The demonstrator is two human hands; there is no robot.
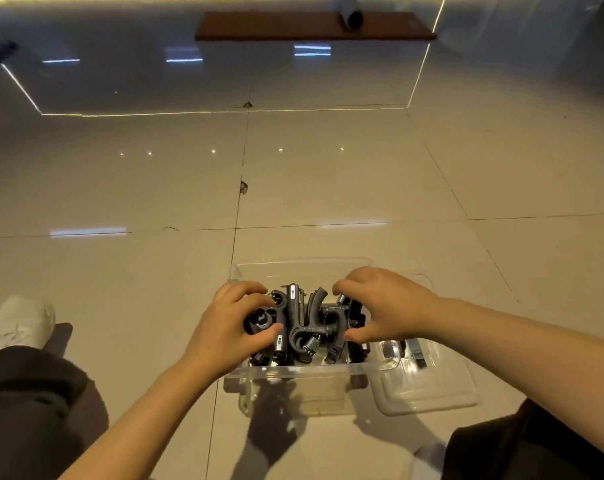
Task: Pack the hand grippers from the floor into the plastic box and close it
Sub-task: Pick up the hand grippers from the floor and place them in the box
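Your left hand (233,318) and right hand (380,306) both curl around the heap of black hand grippers (307,327), thumbs hooked under it from either side. The grippers, curved matte handles with coiled steel springs, mostly lie near-to-far inside the clear plastic box (293,370). Its transparent lid (432,393) lies flat on the glossy tiled floor (328,185), touching the box's right side.

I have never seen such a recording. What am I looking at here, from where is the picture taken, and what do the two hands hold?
There is no machine: a person wears one camera on the head, looking down. On the tiled floor stands a clear plastic box, filled with black hand grippers. The left hand and the right hand both curl their fingers round the pile, settling it in the box. The clear lid lies beside the box on the right, so the box is not yet closed.
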